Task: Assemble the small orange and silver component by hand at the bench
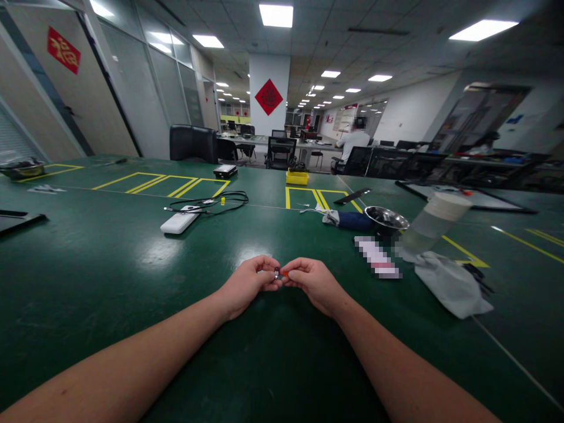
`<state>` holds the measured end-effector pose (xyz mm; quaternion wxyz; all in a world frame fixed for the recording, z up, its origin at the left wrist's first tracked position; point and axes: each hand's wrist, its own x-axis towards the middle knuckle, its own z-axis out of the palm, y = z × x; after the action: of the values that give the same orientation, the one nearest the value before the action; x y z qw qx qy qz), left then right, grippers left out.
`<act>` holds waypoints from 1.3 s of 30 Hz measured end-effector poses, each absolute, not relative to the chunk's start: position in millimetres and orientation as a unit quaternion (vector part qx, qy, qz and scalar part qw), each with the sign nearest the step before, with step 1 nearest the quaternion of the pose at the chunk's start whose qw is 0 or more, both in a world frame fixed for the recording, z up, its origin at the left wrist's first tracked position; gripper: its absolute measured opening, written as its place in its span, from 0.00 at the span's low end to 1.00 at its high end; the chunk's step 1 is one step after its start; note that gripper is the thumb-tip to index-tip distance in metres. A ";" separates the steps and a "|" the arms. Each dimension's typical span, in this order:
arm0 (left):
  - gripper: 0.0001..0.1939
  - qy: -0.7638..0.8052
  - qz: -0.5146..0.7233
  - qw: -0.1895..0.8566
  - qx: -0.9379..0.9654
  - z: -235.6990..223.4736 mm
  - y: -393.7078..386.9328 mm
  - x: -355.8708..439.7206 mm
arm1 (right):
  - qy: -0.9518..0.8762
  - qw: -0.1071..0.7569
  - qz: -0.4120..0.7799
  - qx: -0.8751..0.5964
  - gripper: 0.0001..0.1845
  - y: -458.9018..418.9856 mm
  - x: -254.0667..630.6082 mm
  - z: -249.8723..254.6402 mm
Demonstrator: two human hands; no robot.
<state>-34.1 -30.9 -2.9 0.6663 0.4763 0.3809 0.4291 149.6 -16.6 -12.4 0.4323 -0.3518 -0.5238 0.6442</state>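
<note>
My left hand (252, 282) and my right hand (314, 282) meet just above the green table (238, 364), fingertips almost touching. Between the left thumb and fingers is a small dark and silvery piece (277, 272); its kind is too small to make out. The right thumb and fingers pinch a small orange piece (285, 274), mostly hidden by the fingertips. Whether the two pieces touch or are joined, I cannot tell. Both hands are closed, with the forearms coming in from the lower corners.
A white power bank (180, 221) and black cable (240, 200) lie ahead on the left. To the right are a phone (376, 257), a metal bowl (388, 218), a clear bottle (432, 226) and a grey pouch (453, 285). A yellow box (297, 177) stands at the far edge.
</note>
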 end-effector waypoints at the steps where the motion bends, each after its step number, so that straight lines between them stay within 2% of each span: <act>1: 0.12 0.380 0.430 0.667 0.475 -3.0 -30.9 -34.1 | -0.524 0.432 0.644 -0.352 0.08 -16.7 149.7 -12.6; 34: 0.13 0.376 0.435 0.681 0.454 -6.2 -27.8 -34.4 | -0.530 0.430 0.635 -0.361 0.09 -18.5 149.5 -8.5; 39: 0.09 0.374 0.438 0.682 0.451 -5.0 -28.4 -34.3 | -0.528 0.431 0.637 -0.362 0.10 -19.9 148.7 -7.2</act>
<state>-34.3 -28.4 -5.0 0.6819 0.4509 0.3743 0.4377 148.7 -19.9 -7.2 0.4306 -0.3619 -0.5275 0.6367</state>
